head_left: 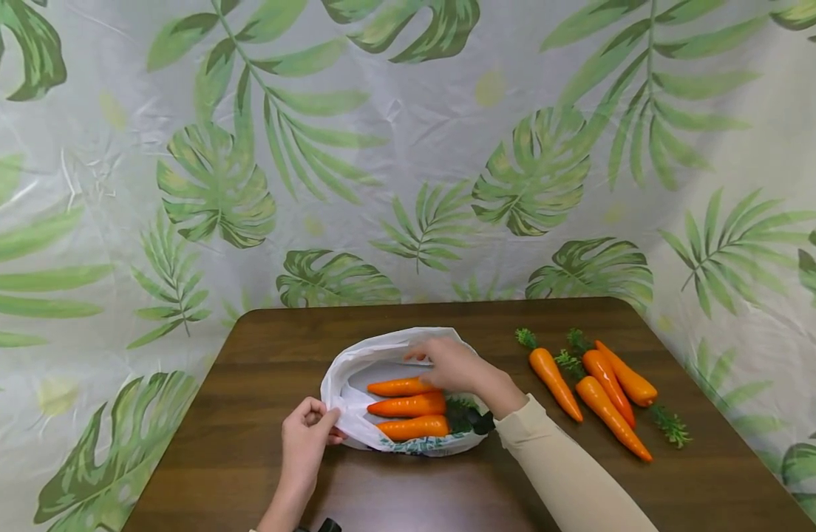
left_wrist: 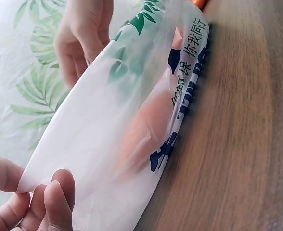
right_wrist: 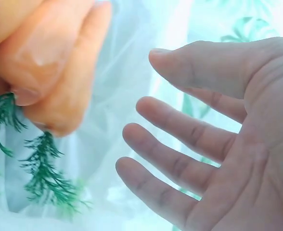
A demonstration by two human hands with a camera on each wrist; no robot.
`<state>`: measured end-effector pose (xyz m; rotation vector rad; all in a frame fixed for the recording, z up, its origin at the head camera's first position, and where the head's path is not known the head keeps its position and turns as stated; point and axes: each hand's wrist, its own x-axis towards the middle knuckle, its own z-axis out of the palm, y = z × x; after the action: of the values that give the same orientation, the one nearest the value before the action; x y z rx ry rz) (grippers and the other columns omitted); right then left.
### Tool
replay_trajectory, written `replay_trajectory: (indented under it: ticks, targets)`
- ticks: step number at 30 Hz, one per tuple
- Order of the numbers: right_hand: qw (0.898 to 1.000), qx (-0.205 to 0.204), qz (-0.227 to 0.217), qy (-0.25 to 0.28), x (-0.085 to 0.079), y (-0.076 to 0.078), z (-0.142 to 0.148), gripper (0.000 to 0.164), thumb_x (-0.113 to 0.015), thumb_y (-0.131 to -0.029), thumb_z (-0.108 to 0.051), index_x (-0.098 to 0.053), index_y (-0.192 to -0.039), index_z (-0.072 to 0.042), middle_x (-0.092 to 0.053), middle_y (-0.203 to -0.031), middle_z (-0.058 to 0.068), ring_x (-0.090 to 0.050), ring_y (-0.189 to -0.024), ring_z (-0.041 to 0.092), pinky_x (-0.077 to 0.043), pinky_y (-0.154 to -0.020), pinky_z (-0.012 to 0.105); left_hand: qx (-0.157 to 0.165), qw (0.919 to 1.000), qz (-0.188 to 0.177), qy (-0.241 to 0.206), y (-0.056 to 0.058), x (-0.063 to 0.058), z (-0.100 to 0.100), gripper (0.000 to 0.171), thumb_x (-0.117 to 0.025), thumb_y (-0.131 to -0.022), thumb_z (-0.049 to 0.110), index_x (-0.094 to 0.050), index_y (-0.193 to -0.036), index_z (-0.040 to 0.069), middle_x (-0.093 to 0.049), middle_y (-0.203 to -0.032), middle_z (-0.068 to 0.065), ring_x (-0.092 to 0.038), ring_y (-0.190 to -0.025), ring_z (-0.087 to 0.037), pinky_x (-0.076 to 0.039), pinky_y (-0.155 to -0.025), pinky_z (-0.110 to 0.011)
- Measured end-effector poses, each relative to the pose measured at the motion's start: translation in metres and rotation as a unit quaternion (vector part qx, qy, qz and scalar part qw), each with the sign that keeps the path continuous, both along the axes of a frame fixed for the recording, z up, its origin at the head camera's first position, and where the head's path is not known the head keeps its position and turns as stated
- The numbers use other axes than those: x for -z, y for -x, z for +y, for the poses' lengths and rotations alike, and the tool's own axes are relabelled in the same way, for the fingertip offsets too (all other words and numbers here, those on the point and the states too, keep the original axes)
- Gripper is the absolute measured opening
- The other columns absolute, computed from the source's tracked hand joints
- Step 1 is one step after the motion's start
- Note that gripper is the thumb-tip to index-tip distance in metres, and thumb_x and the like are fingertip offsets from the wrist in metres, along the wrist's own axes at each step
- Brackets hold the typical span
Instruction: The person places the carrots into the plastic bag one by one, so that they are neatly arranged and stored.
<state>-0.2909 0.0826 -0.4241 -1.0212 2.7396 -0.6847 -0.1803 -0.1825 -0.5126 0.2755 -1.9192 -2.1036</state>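
Observation:
A white plastic bag (head_left: 355,353) lies on its side with its mouth spread. Inside are three orange carrots: the upper carrot (head_left: 398,386), the middle carrot (head_left: 408,406) and the lower carrot (head_left: 415,428). At the bag's left rim, my left hand (head_left: 303,440) pinches the plastic; the left wrist view shows thumb and fingers (left_wrist: 59,197) on its edge. My right hand (head_left: 451,363) hovers over the bag's right side. The right wrist view shows its fingers (right_wrist: 175,168) spread and holding nothing, apart from the carrots (right_wrist: 69,91) with green tops.
Several more carrots lie on the table's right side, among them a nearer carrot (head_left: 610,414) and a left one (head_left: 554,380). The dark wooden table (head_left: 275,340) ends at a leaf-printed curtain (head_left: 434,148). A small black object (head_left: 330,525) shows at the bottom edge.

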Motion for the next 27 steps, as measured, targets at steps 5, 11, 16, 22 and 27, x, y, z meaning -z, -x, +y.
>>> replay_trajectory:
  ticks: [5, 11, 16, 22, 27]
  targets:
    - [1.000, 0.016, 0.012, 0.024, -0.010, -0.008, 0.009, 0.042, -0.073, -0.091, -0.014, -0.066, -0.132, -0.019, -0.067, -0.122, -0.003, -0.063, -0.110, 0.018, -0.055, -0.090, 0.039, -0.002, 1.0000, -0.002, -0.001, 0.000, 0.000, 0.000, 0.018, -0.071, -0.087, -0.006, -0.053, -0.087, -0.009, -0.059, -0.068, -0.015, -0.066, -0.053, -0.027, -0.059, -0.050, -0.032]
    - [0.997, 0.060, 0.030, 0.044, -0.020, -0.016, 0.026, 0.046, -0.076, -0.089, -0.013, -0.066, -0.132, -0.027, -0.066, -0.122, -0.006, -0.062, -0.108, 0.017, -0.055, -0.086, 0.037, -0.002, 1.0000, -0.003, -0.003, 0.000, 0.001, 0.000, 0.018, -0.070, -0.086, -0.006, -0.052, -0.086, -0.009, -0.060, -0.068, -0.014, -0.066, -0.053, -0.026, -0.059, -0.050, -0.031]
    - [0.993, 0.079, 0.049, 0.073, -0.028, -0.022, 0.044, 0.045, -0.077, -0.090, -0.015, -0.066, -0.132, -0.026, -0.064, -0.123, -0.004, -0.061, -0.108, 0.023, -0.055, -0.086, 0.041, -0.003, 1.0000, 0.000, -0.008, 0.001, 0.001, 0.000, 0.019, -0.070, -0.086, -0.006, -0.052, -0.086, -0.009, -0.059, -0.068, -0.014, -0.066, -0.052, -0.026, -0.059, -0.050, -0.032]
    - [0.987, 0.088, 0.063, 0.120, -0.030, -0.026, 0.068, 0.047, -0.077, -0.089, -0.012, -0.064, -0.134, -0.016, -0.065, -0.125, 0.003, -0.062, -0.114, 0.028, -0.054, -0.094, 0.049, -0.003, 1.0000, -0.002, -0.003, 0.002, 0.002, -0.001, 0.019, -0.071, -0.087, -0.006, -0.052, -0.086, -0.009, -0.059, -0.068, -0.014, -0.066, -0.052, -0.026, -0.059, -0.050, -0.032]
    - [0.980, 0.116, 0.063, 0.147, -0.023, -0.025, 0.091, 0.046, -0.077, -0.089, -0.011, -0.065, -0.133, -0.016, -0.065, -0.125, 0.005, -0.062, -0.116, 0.029, -0.054, -0.095, 0.051, -0.007, 1.0000, -0.005, -0.001, 0.002, 0.002, 0.000, 0.018, -0.070, -0.087, -0.006, -0.052, -0.085, -0.008, -0.060, -0.068, -0.014, -0.066, -0.052, -0.026, -0.059, -0.050, -0.032]
